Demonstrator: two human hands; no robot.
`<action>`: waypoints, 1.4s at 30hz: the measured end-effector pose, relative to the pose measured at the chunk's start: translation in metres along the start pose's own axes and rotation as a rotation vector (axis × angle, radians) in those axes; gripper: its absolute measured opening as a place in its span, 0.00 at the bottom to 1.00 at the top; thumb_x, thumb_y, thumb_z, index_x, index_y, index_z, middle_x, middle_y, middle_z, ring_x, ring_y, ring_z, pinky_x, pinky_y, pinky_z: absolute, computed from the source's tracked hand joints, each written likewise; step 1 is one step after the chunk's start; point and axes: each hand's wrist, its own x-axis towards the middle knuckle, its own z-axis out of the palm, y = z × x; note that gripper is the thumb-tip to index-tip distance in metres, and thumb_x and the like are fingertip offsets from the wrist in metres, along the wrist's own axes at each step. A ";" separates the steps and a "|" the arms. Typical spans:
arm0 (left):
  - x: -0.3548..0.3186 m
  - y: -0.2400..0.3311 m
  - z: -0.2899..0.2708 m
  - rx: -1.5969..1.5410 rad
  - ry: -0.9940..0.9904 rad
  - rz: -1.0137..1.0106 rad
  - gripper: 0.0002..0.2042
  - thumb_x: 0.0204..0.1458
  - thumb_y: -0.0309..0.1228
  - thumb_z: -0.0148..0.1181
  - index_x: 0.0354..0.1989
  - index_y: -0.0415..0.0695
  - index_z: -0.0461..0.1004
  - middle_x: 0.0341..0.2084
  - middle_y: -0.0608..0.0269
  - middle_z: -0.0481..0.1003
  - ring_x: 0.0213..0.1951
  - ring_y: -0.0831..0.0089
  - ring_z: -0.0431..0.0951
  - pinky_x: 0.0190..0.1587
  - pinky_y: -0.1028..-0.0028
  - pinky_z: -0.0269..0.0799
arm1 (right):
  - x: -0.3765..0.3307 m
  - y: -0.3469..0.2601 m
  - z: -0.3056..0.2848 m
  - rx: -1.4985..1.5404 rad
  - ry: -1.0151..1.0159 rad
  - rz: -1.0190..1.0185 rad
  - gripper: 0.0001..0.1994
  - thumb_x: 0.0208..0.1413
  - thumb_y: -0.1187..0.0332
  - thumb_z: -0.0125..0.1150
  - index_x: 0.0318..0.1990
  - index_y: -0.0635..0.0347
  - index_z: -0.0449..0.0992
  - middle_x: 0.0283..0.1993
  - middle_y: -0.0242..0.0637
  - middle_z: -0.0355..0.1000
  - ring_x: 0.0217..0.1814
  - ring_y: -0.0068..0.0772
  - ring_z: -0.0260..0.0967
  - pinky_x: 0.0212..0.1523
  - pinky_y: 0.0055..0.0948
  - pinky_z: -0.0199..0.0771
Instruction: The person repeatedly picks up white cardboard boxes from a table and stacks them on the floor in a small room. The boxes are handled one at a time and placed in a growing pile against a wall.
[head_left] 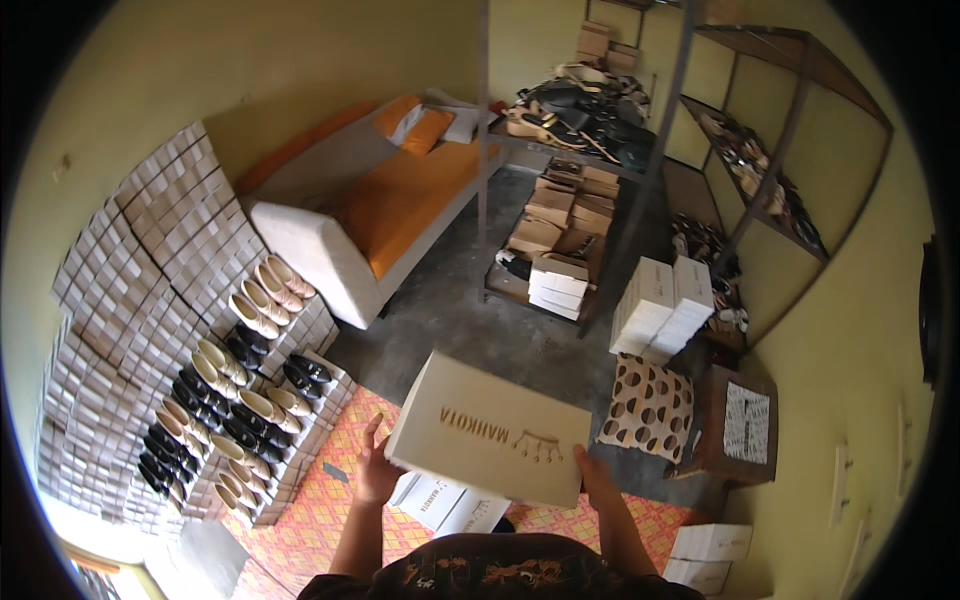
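I hold a flat beige cardboard shoe-box lid (490, 430) with brown print on top, level in front of me. My left hand (375, 470) grips its left edge with the fingers up along the side. My right hand (597, 482) grips the lower right corner. Below the lid, white shoe boxes (445, 503) lie on an orange patterned mat (320, 510).
Stacks of white boxes (130, 300) line the left wall, with several pairs of shoes (235, 385) on top. An orange and white sofa (375, 215) stands behind. Metal racks (700, 160) with shoes and boxes are at right. A dotted cushion (648, 408) and white boxes (712, 555) lie nearby.
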 end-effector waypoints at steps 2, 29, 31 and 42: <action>0.006 -0.011 0.003 -0.204 0.015 0.091 0.34 0.42 0.57 0.53 0.56 0.56 0.54 0.52 0.60 0.62 0.52 0.56 0.63 0.49 0.51 0.62 | -0.023 -0.009 0.007 0.092 0.059 -0.072 0.26 0.55 0.48 0.49 0.38 0.70 0.72 0.29 0.37 0.71 0.25 0.24 0.68 0.24 0.22 0.68; -0.036 -0.046 0.117 0.098 -0.517 -0.810 0.35 0.45 0.57 0.50 0.55 0.42 0.59 0.48 0.55 0.66 0.51 0.61 0.66 0.51 0.62 0.63 | -0.298 0.064 0.108 0.249 0.786 -0.285 0.23 0.60 0.56 0.40 0.58 0.60 0.56 0.50 0.39 0.64 0.47 0.32 0.66 0.44 0.31 0.65; -0.051 -0.058 0.124 0.087 -0.572 -0.932 0.34 0.45 0.57 0.50 0.53 0.43 0.61 0.47 0.57 0.66 0.50 0.62 0.67 0.48 0.62 0.65 | -0.322 0.074 0.108 0.287 0.869 -0.291 0.23 0.60 0.55 0.40 0.58 0.59 0.56 0.50 0.38 0.63 0.46 0.32 0.66 0.44 0.29 0.63; -0.207 -0.120 0.168 0.319 -0.821 -1.301 0.34 0.45 0.57 0.50 0.55 0.46 0.58 0.51 0.56 0.63 0.51 0.59 0.66 0.50 0.56 0.63 | -0.463 0.181 0.137 0.560 1.133 -0.238 0.29 0.59 0.45 0.34 0.57 0.60 0.59 0.44 0.41 0.68 0.42 0.31 0.67 0.41 0.29 0.66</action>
